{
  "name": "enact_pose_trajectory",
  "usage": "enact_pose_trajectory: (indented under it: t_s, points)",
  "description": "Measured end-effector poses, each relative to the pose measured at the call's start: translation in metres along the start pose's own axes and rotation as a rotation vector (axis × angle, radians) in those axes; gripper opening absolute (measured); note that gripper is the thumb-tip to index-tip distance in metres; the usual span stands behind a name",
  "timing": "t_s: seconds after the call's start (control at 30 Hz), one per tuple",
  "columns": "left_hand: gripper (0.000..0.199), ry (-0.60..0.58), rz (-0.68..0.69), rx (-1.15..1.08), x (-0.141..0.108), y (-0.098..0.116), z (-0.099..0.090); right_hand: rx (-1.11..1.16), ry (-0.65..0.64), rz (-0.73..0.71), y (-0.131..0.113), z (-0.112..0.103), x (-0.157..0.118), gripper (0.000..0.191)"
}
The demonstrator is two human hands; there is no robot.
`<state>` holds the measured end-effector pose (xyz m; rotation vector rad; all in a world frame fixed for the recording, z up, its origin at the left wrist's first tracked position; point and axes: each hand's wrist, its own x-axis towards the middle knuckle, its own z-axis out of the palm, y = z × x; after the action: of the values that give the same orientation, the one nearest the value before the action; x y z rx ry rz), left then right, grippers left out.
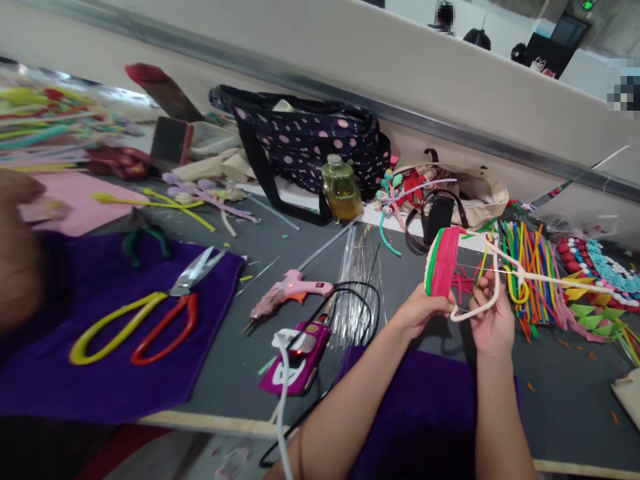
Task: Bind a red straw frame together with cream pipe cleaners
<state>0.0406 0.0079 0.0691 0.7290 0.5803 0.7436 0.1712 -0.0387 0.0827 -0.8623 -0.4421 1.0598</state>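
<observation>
Both my hands are raised over the right half of the table around a craft piece made of pipe cleaners. Its striped band (447,262) is pink, with green and cream edges, and a bent white pipe cleaner (475,312) loops off it. My left hand (424,312) is closed on the band's lower edge, thumb along it. Beside the white loop, my right hand (493,321) has its fingers curled in, pinching at the white pipe cleaner. A long white stem (565,281) sticks out to the right from a knot. Thin wires span the band and knot.
A pink glue gun (295,290), wire bundle (354,287) and magenta power strip (300,360) lie left of my arms. Large scissors (183,293) rest on purple cloth (210,353). Colourful pipe cleaners (533,267) lie right. A co-worker's blurred arm (17,260) is far left.
</observation>
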Motion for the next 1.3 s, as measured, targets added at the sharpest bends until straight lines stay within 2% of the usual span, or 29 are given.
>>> enact_pose_trajectory:
  t_s: [0.13, 0.3, 0.43, 0.6, 0.7, 0.8, 1.0, 1.2, 1.3]
  points:
    - [0.010, -0.035, -0.032, 0.024, 0.001, -0.002, -0.002, 0.083, -0.137, 0.118, -0.004, -0.002, 0.000, 0.034]
    - [0.010, -0.076, -0.028, 0.033, 0.002, -0.005, -0.004, 0.131, -0.206, 0.089, -0.004, -0.008, 0.001, 0.033]
    - [0.010, -0.100, 0.010, -0.002, -0.002, 0.000, -0.002, 0.108, -0.125, 0.081, -0.002, -0.013, 0.007, 0.028]
    - [0.011, -0.128, 0.069, -0.133, -0.008, 0.008, -0.002, 0.135, 0.038, -0.016, -0.007, -0.031, 0.020, 0.020]
    - [0.011, -0.108, 0.076, -0.144, -0.008, 0.008, -0.002, 0.148, 0.057, -0.073, -0.010, -0.036, 0.021, 0.015]
    - [0.009, -0.083, 0.052, -0.117, -0.006, 0.006, -0.002, 0.111, -0.010, -0.055, -0.008, -0.027, 0.013, 0.013]
    - [0.010, -0.054, 0.040, -0.111, -0.003, 0.004, -0.003, -0.171, -0.208, 0.058, 0.003, -0.006, -0.008, 0.023]
    - [0.009, -0.082, 0.037, -0.088, -0.004, 0.004, -0.005, -0.233, -0.336, 0.007, 0.005, -0.004, -0.009, 0.016]
    - [0.009, -0.112, 0.022, -0.058, -0.005, 0.002, -0.004, -0.243, -0.355, -0.024, 0.006, -0.004, -0.007, 0.014]
